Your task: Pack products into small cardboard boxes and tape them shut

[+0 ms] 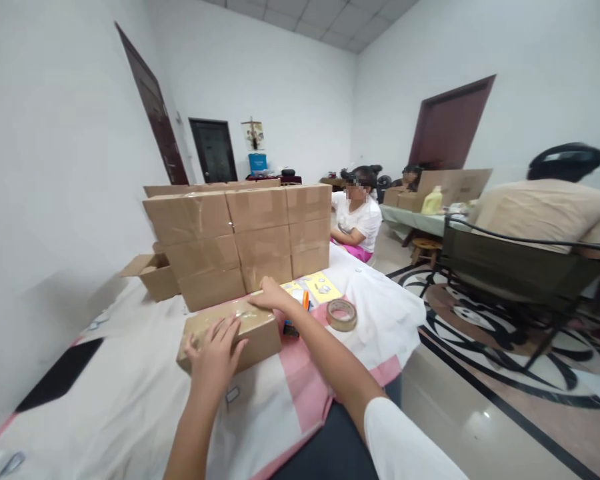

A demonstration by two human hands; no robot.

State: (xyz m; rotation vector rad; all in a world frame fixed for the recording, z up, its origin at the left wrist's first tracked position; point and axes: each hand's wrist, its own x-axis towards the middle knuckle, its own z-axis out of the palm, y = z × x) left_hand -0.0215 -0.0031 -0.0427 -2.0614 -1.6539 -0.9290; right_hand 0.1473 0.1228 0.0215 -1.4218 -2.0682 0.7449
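Observation:
A closed cardboard box point(257, 340) with clear tape along its top lies on the cloth-covered table in front of me. My left hand point(215, 350) rests on the box's near left part, fingers stretched out and slightly spread. At the far right of its top, my right hand point(273, 297) touches the box with its fingers extended. Just right of the box, partly hidden by my right forearm, is an orange and blue tape dispenser point(291, 328). A roll of brown tape point(341, 315) lies farther right on the cloth.
Stacked taped cardboard boxes point(260, 230) form a wall behind the box. An open carton point(160, 277) stands to their left. Yellow printed sheets point(323, 287) lie right of the stack. A person point(357, 217) sits beyond the table; another point(545, 207) sits at right in a chair point(520, 267).

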